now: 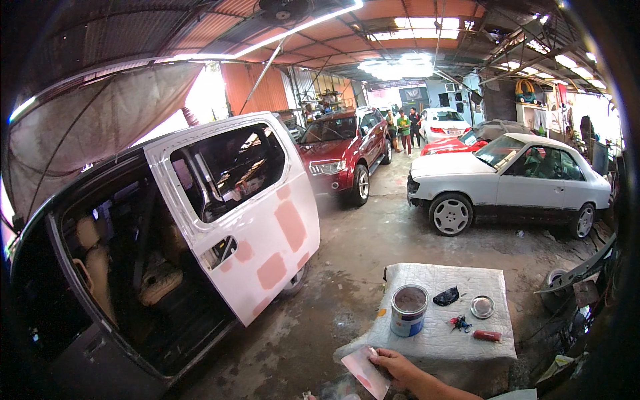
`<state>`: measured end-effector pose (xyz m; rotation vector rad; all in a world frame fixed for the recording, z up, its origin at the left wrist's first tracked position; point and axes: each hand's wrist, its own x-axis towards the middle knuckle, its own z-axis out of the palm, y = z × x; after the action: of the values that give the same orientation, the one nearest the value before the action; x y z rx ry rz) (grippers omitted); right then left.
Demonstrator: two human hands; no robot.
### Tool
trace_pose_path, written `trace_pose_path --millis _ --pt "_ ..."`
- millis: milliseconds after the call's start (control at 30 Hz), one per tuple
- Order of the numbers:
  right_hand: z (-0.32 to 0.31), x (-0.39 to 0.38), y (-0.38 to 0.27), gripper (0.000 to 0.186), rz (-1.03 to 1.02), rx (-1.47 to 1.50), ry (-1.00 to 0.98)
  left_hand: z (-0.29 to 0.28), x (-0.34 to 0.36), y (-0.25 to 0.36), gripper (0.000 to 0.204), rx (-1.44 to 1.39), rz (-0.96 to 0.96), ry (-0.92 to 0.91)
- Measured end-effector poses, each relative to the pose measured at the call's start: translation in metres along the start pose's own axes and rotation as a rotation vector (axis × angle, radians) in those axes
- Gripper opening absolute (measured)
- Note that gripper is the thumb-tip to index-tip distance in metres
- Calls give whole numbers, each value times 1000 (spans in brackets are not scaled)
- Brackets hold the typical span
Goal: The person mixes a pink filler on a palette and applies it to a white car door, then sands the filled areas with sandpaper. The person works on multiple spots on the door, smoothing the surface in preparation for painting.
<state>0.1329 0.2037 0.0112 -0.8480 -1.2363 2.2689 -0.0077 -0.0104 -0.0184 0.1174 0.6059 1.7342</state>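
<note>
Right hand (395, 363): fingers pinching pink-smeared spreader card (365, 371) at near bench (460, 333) edge, beside open filler tin (409, 309). Left hand unseen. Step, by my judgement: loading filler; next needs scoop, then reach to patched van door (267, 220).

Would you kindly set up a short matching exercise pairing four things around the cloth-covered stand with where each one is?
Things:
1. open tin
2. round lid
3. spreader card
4. small red tube

Places:
A. held in the right hand
B. lying near the stand's right front corner
C. standing on the left part of the cloth-covered stand
D. lying flat to the right of the black rag

Pairs: 1-C, 2-D, 3-A, 4-B
</note>
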Motion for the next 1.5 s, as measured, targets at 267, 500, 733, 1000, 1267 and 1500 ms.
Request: trace_pose_path --millis 267,500,733,1000,1267,1500 --pt "-6 -5 -6 36 -46 37 -26 30 -8 -3 51 -36 -16 37" --pt "-14 -9 -8 38 -33 1 -22 54 -14 -3 48 38 -18 187" --pt "-15 -8 -8 31 -71 -18 -16 98 -22 2 54 167 8 432" --pt "-20 -3 2 26 -50 -1 -92 -10 10 -22 49 -104 -150 37" --pt "-34 -9 10 26 -7 -76 -138 -3 13 -19 47 -25 -199 66" --pt "-39 -9 18 34 -30 -126 -202 -10 28 -12 49 178 -88 145"
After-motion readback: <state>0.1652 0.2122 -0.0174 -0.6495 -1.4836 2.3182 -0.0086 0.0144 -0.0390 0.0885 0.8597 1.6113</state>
